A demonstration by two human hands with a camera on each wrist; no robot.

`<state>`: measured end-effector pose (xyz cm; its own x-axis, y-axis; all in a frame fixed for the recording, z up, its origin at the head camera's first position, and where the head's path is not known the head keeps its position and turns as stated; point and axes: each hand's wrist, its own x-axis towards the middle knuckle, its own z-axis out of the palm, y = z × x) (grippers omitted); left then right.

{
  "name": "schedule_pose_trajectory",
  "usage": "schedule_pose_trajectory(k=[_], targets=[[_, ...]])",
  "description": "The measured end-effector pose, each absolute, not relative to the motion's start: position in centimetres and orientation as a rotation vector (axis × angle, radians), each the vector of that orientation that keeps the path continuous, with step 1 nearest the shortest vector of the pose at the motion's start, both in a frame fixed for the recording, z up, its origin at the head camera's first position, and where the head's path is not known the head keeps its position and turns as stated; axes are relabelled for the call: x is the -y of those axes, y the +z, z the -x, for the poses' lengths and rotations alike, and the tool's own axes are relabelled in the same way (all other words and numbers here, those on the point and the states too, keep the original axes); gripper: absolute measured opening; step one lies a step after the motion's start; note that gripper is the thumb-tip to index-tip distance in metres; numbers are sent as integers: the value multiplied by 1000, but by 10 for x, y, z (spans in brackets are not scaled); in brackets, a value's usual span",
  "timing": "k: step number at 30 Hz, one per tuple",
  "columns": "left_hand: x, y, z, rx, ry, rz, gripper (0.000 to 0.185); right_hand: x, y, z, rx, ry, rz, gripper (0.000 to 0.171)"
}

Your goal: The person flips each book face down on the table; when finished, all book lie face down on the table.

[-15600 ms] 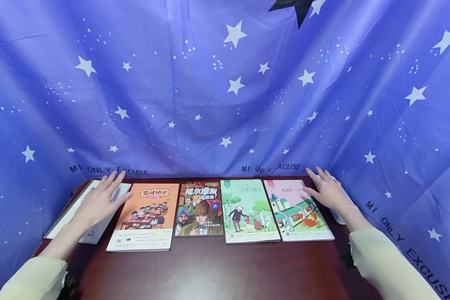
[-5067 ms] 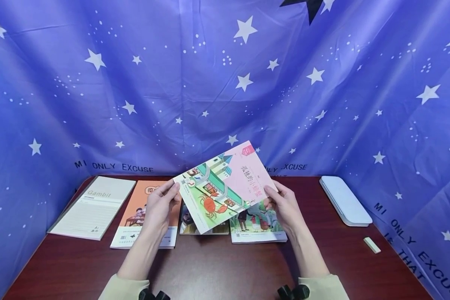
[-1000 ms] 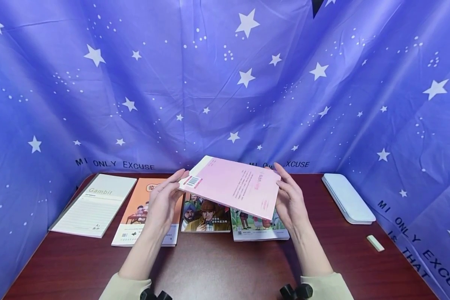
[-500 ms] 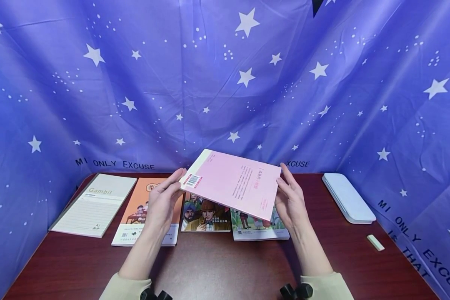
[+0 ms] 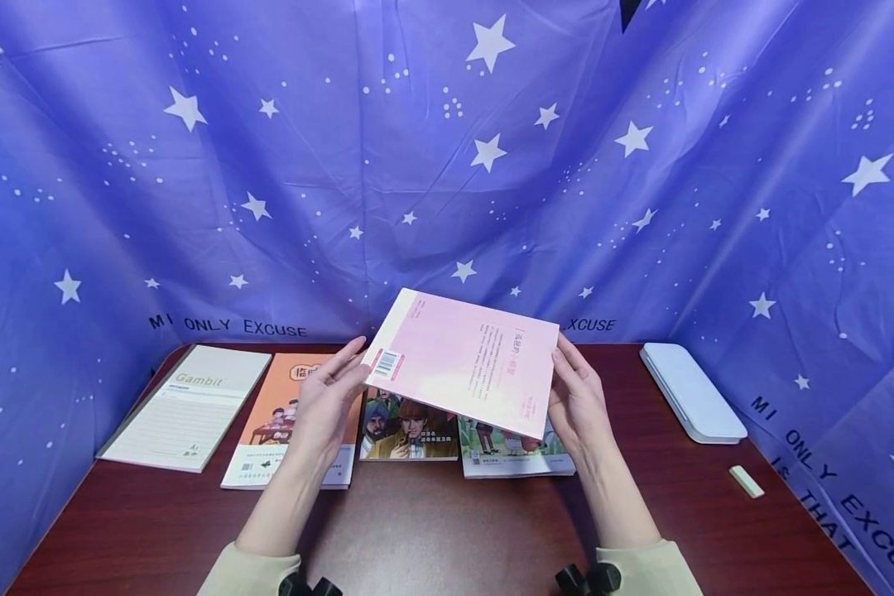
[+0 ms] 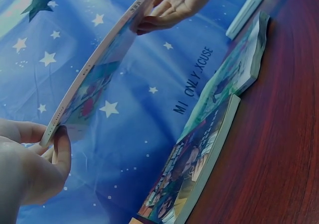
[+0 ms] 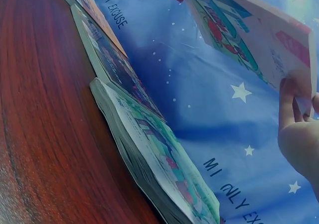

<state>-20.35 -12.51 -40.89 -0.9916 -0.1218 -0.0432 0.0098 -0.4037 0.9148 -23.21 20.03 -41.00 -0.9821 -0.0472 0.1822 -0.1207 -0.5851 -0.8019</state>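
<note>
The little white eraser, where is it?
In the head view the white eraser lies on the table's right side, just in front of the white pencil case.

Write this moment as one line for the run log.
left hand: holds pink book | right hand: holds it | book: back cover up, above table

Held book (image 5: 468, 360) hangs above three books (image 5: 410, 430), notebook (image 5: 186, 408) leftmost.

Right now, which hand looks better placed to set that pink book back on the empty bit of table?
Probably the right hand. It holds the pink book's right edge, nearest the bare table beside the green book. The left hand hovers over the orange book.
</note>
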Motion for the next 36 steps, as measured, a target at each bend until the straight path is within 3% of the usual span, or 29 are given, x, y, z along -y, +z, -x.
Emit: schedule_pose_trajectory(k=[13, 20, 23, 29, 36], targets=[[126, -409, 203, 1738, -2556, -163, 64, -203, -408, 230, 1830, 2699, -413, 63], [126, -408, 203, 1788, -2541, -181, 65, -207, -409, 229, 1948, 2752, -627, 111], [127, -408, 202, 1807, -2534, -194, 65, -209, -408, 228, 2007, 2740, -664, 120], [127, -407, 201, 1820, -2529, -196, 66, -210, -406, 227, 2022, 2745, -689, 119], [127, -408, 203, 1830, -2541, -208, 65, -210, -410, 232, 2015, 2657, -593, 102]])
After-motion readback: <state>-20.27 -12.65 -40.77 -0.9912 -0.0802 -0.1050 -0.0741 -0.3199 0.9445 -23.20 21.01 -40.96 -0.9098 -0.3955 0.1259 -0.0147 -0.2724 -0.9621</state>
